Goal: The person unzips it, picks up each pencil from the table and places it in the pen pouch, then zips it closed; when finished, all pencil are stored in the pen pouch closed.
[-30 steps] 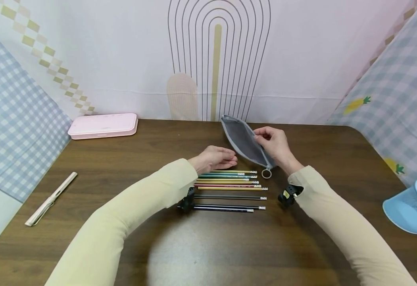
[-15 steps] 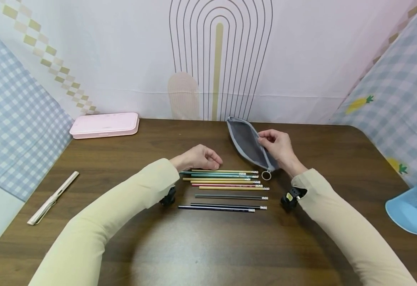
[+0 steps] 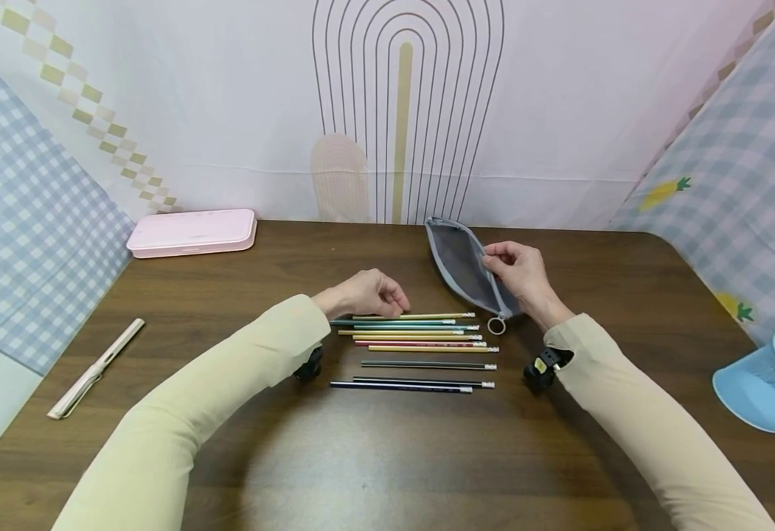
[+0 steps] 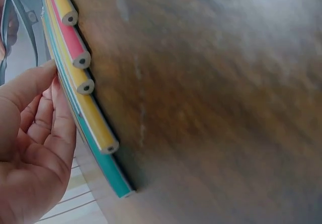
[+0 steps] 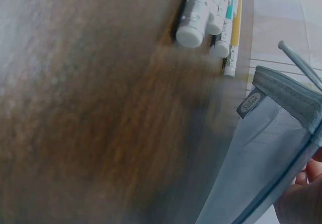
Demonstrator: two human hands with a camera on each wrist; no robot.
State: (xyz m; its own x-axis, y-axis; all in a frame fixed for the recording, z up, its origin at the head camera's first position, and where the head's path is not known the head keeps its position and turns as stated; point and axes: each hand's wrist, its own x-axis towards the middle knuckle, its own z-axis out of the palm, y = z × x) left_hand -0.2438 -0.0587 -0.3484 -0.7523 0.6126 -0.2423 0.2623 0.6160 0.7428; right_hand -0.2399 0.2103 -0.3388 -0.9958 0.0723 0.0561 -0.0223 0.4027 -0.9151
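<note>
Both hands pinch: the left hand (image 3: pixel 369 292) holds the farthest yellow pencil (image 3: pixel 436 316) beyond the other pencils (image 3: pixel 420 344), best gripped level. Rightward, the grey pouch (image 3: pixel 459 259) gapes, its rim gripped by the right hand (image 3: pixel 521 274), ideally steady.

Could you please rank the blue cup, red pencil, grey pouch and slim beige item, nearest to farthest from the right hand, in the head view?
1. Grey pouch, in the right hand.
2. Red pencil, left of the hand.
3. Blue cup, right side.
4. Slim beige item, far left.
</note>
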